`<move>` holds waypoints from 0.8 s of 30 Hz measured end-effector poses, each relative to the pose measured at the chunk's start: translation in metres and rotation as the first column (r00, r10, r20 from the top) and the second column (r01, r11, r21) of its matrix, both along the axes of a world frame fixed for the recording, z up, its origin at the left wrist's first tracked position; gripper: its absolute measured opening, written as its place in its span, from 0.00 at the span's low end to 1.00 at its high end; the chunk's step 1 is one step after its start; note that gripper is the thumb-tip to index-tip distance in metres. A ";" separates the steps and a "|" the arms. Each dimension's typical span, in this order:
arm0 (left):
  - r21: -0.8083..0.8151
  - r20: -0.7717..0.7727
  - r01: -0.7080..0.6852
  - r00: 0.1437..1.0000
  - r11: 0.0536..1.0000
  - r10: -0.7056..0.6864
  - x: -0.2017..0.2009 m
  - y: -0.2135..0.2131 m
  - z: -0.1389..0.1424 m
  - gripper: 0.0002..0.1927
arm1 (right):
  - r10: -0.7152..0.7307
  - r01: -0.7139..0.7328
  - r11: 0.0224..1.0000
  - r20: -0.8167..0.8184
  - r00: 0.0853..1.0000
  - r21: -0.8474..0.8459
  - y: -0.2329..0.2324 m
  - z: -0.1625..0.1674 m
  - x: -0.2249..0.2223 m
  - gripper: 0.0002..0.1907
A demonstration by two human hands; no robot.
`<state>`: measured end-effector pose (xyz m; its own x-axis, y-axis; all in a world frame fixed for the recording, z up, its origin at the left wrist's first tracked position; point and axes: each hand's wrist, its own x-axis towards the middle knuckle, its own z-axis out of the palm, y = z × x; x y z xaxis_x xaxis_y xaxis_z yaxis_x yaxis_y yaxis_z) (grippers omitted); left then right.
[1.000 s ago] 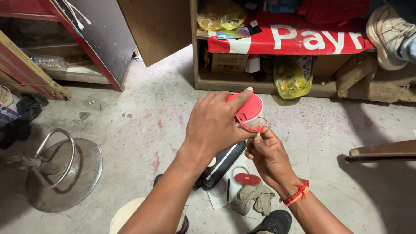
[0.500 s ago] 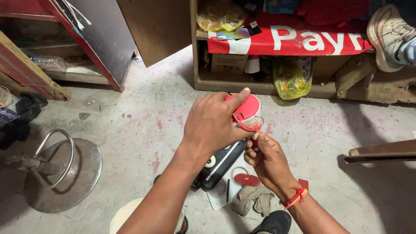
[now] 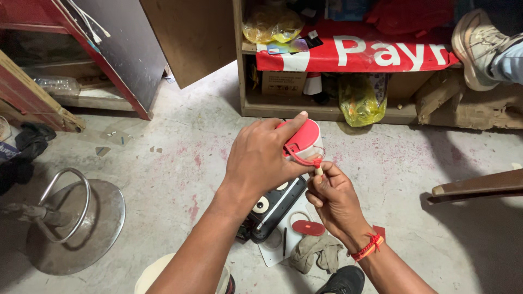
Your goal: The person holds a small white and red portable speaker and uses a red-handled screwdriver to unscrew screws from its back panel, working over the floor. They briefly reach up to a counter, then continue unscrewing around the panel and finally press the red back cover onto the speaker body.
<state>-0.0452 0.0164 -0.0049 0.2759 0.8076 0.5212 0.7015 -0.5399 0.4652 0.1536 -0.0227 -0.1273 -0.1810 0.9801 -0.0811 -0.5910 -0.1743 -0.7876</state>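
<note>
Over concrete floor (image 3: 180, 141), left hand (image 3: 261, 158) grips red device (image 3: 302, 142); right hand (image 3: 332, 196) pinches its cord (image 3: 317, 166).

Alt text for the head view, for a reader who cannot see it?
A left hand grips a red, round plastic device while the right hand pinches a small peg at its red loop. Below on the concrete floor lie a black appliance and a rag.

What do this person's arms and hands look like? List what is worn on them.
Both forearms are bare, with no sleeves in view. The left hand wears nothing: no glove, ring or watch shows. The right hand is also ungloved, with a red and orange thread band tied around its wrist.
</note>
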 end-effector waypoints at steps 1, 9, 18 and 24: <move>0.010 -0.007 0.002 1.000 1.000 -0.001 0.000 0.000 0.000 0.43 | 0.025 -0.024 1.000 -0.050 0.998 0.016 0.001 0.000 -0.001 0.09; 0.017 -0.033 -0.006 0.999 1.000 0.006 -0.002 0.004 -0.005 0.43 | 0.057 -0.061 0.997 -0.097 0.994 -0.044 -0.002 -0.001 -0.001 0.11; 0.014 -0.027 0.001 1.000 1.000 -0.001 -0.002 0.001 -0.005 0.43 | 0.022 -0.035 0.993 -0.110 0.994 -0.116 -0.002 -0.003 -0.004 0.13; -0.009 -0.030 0.008 1.000 1.000 -0.008 -0.001 0.001 -0.004 0.45 | 0.071 -0.080 0.992 -0.088 0.994 -0.102 0.001 -0.005 -0.001 0.18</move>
<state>-0.0463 0.0176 -0.0092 0.2978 0.8100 0.5053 0.7113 -0.5412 0.4485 0.1522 -0.0218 -0.1324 -0.2643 0.9504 -0.1641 -0.6365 -0.2998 -0.7107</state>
